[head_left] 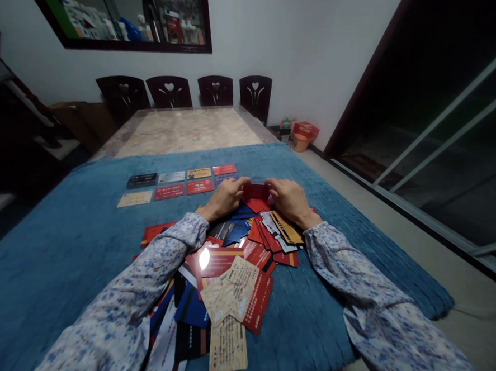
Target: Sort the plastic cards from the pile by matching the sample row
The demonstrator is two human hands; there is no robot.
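Both my hands meet at the far end of a heap of plastic cards (229,274) on a blue cloth (59,252). My left hand (225,197) and my right hand (288,199) each pinch one end of a red card (256,192) held just above the heap. The fingers of both hands are curled round its edges. The heap holds several red, blue, black, beige and white cards lying loose and overlapping, running from my hands back toward my body between my sleeves.
Several cards lie in two neat rows (176,184) on the cloth, left of and beyond my hands. The marble-look table (184,128) extends past the cloth to dark chairs (214,90) at the wall. Red containers (304,134) stand on the floor at right, beside a glass door.
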